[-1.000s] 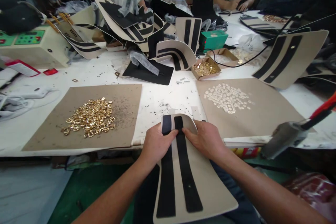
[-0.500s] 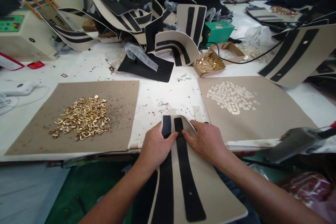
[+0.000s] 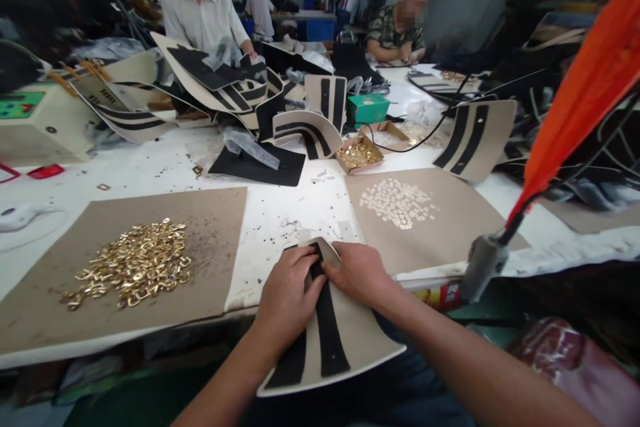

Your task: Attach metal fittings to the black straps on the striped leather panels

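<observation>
A curved beige panel with two black strips leans over the table's front edge, its top end by my fingers. My left hand wraps over the left side near the top, with the fingers lying across a black strip and the thumb pressed on it. On the right edge, my right hand grips the panel, its thumb close to the left thumb. What lies under the left fingers is hidden. Gold metal hardware is heaped to the left; small pale washers are spread to the right.
Similar panels are piled at the back, and another panel stands at the right. A green box sits behind a carton of gold pieces. A grey tool hangs at front right beneath orange cloth. Co-workers are across the table.
The view has tilted up, bringing co-workers and the orange cloth into sight. My left fingers have shifted over the panel's top, onto the strip. Both hands still hold the panel.
</observation>
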`<state>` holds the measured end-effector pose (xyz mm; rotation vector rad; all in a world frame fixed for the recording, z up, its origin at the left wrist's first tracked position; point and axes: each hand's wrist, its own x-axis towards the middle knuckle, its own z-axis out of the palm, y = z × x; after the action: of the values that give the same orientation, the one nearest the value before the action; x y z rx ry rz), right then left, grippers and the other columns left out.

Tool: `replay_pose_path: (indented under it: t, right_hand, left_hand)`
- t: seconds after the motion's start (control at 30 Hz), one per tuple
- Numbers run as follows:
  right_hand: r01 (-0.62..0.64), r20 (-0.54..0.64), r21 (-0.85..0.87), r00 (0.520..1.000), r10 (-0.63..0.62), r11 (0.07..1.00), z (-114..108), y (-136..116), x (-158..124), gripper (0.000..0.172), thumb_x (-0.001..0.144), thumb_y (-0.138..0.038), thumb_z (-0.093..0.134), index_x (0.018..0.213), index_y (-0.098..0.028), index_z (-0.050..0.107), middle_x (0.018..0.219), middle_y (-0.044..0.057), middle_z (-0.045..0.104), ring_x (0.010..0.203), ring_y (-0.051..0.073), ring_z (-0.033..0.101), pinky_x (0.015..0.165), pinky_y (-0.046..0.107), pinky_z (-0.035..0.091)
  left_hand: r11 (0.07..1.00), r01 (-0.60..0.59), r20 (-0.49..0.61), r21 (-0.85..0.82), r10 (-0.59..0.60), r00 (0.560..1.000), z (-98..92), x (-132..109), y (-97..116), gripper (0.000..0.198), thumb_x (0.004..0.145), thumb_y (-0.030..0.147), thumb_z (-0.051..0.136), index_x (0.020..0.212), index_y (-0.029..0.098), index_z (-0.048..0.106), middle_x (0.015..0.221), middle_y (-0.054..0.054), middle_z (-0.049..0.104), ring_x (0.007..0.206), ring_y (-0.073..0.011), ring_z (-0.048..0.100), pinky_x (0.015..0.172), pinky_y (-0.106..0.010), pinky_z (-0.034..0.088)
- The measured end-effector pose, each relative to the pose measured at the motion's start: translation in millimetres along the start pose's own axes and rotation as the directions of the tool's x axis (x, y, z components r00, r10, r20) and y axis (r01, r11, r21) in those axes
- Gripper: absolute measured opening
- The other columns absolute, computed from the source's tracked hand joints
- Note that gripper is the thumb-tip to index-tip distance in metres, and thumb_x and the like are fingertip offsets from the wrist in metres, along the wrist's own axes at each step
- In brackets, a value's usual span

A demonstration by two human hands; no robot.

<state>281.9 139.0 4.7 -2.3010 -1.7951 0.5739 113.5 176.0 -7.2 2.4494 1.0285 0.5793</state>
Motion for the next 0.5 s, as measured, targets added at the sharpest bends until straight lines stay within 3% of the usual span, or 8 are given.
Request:
replay_pose_path:
  t: [0.13, 0.23, 0.37, 0.5]
  right_hand:
    - [0.06, -0.044, 0.143, 0.998, -0.054, 0.988, -7, 12, -1, 0.032, 0.085, -0.049, 0.064, 0.101, -0.023, 0.072, 0.094, 0.008, 0.076, 0.087, 0.027, 0.069, 0.071, 0.032, 0.043]
    - [0.053, -0.135, 0.304, 0.991, -0.012, 0.951, -19, 41, -4, 0.031, 0.088, -0.043, 0.064, 0.111, -0.023, 0.07, 0.086, 0.002, 0.074, 0.077, 0.02, 0.067, 0.069, 0.027, 0.044]
    - [-0.102, -0.302, 0.141, 0.943, 0.141, 0.985, -38, 92, -2, 0.027, 0.093, -0.033, 0.059, 0.116, -0.024, 0.071, 0.089, 0.0, 0.074, 0.08, 0.016, 0.066, 0.072, 0.026, 0.044]
    - [-0.141, -0.309, -0.006, 0.942, 0.132, 0.99, -48, 120, 10, 0.028, 0.092, -0.029, 0.058, 0.114, -0.025, 0.074, 0.102, 0.003, 0.074, 0.094, 0.02, 0.065, 0.077, 0.028, 0.042]
  left_hand:
    - [0.998, 0.024, -0.08, -0.06, -0.028, 0.996, 15.5, -6, -13, 0.029, 0.087, 0.026, 0.069, 0.115, 0.017, 0.067, 0.128, -0.011, 0.065, 0.124, -0.029, 0.058, 0.11, -0.051, 0.049]
    - [0.996, 0.02, -0.112, -0.091, -0.03, 0.993, 21.7, -10, -18, 0.03, 0.087, 0.027, 0.069, 0.116, 0.019, 0.066, 0.129, -0.01, 0.065, 0.125, -0.029, 0.058, 0.111, -0.053, 0.048]
    - [0.991, 0.013, -0.15, -0.132, -0.033, 0.988, 23.4, -13, -18, 0.028, 0.086, 0.025, 0.069, 0.114, 0.02, 0.066, 0.129, -0.01, 0.065, 0.125, -0.0291, 0.058, 0.112, -0.055, 0.048]
    - [0.986, 0.023, -0.168, -0.164, -0.051, 0.984, 21.6, -14, -16, 0.027, 0.084, 0.024, 0.069, 0.111, 0.021, 0.067, 0.128, -0.01, 0.066, 0.125, -0.0291, 0.06, 0.111, -0.055, 0.048]
